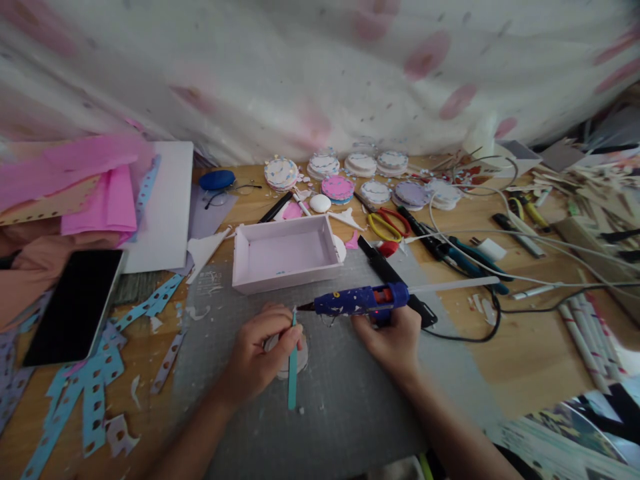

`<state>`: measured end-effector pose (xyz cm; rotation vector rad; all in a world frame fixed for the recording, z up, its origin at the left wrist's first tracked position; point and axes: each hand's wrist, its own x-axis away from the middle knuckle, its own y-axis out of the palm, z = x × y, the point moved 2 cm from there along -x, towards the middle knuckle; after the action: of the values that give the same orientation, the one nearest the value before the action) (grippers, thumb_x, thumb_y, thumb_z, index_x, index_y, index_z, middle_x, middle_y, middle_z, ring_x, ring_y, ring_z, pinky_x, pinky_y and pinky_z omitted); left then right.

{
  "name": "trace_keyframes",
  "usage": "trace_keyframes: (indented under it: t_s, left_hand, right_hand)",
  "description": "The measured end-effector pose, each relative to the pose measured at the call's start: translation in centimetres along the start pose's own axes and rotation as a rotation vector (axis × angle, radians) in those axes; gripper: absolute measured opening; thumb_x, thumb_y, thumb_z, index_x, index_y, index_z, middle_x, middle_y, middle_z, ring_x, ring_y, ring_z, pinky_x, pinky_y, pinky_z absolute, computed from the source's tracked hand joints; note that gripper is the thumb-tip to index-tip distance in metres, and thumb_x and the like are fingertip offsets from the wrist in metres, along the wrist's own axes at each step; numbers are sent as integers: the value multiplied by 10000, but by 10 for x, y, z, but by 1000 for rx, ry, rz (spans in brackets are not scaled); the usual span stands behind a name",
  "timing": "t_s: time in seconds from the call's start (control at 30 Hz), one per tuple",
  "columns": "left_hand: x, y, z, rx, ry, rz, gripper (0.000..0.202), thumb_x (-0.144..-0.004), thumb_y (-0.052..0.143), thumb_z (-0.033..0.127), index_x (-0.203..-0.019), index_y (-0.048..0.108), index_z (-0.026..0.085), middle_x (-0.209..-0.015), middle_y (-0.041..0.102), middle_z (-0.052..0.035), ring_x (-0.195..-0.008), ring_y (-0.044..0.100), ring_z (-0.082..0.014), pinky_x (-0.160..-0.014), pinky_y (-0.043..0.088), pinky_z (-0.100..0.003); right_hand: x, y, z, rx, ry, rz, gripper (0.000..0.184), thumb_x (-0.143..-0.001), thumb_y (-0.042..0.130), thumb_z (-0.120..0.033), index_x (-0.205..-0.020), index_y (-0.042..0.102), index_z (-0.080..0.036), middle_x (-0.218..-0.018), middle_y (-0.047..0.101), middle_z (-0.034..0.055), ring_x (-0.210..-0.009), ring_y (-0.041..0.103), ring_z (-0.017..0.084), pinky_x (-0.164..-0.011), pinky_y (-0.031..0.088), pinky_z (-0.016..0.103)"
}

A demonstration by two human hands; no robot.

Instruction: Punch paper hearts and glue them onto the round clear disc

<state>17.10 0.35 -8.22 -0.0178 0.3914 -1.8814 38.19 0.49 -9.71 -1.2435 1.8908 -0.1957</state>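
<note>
My left hand (265, 347) pinches a pair of teal tweezers (293, 380), their tips pointing away from me. Something tiny and pale sits at the tips, too small to name. My right hand (393, 337) is wrapped round the grip of a blue hot glue gun (350, 301), with a long white glue stick (455, 285) sticking out of its back. The gun's nozzle points left and meets or nearly meets the tweezer tips. Below my left hand, a pale scalloped paper disc (301, 357) lies on the grey cutting mat (350, 413), partly covered by the fingers.
A pale lilac open box (285, 250) stands behind my hands. Several decorated round discs (337, 189) line the back. Scissors (385, 223), pliers (480, 257) and looping cables lie right. Left are a phone (75, 307), blue paper strips (95, 380) and pink sheets (110, 200).
</note>
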Motion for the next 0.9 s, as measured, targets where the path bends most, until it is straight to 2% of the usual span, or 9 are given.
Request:
trace_keyframes:
  t_s: [0.17,0.23,0.33,0.43,0.67,0.9]
  left_hand:
    - [0,0,-1,0,14,-6,328,-937,490,158,-617,552,199,-616,543,26,-661,517,-137,-727,392,-284]
    - [0,0,-2,-2,15,-8,324,-941,493,157,-625,552,196,-627,542,29,-667,521,-132,-754,390,-285]
    - [1,0,-3,-3,22,-6,325,-947,492,158,-629,549,195,-630,538,32,-666,519,-128,-764,388,-285]
    - [2,0,-2,-3,32,2,324,-947,493,157,-631,550,196,-626,537,30,-671,513,-131,-729,387,-277]
    - [3,0,-3,0,46,1,320,-940,502,148,-627,550,195,-623,543,31,-681,522,-130,-737,395,-272]
    - [2,0,-2,2,47,-13,319,-940,499,147,-628,545,196,-619,529,35,-671,517,-127,-732,393,-273]
  right_hand:
    - [1,-2,8,113,-122,50,66,-699,652,-238,-711,588,-224,-545,592,-47,-428,537,128,-461,465,243]
    - [0,-4,9,139,-104,109,83,-695,659,-243,-704,579,-225,-539,591,-44,-431,549,137,-464,469,249]
    - [-2,-6,10,85,-16,151,159,-675,647,-215,-602,506,-229,-455,500,-71,-363,475,114,-406,416,232]
    - [-3,-6,6,33,0,120,208,-679,612,-196,-549,452,-229,-419,457,-83,-325,417,87,-359,364,206]
    - [0,-2,2,-47,-34,33,156,-705,613,-225,-583,516,-212,-432,485,-79,-348,447,85,-369,376,191]
    - [1,0,3,-54,-25,35,151,-701,630,-206,-596,523,-212,-438,489,-79,-353,455,89,-374,380,196]
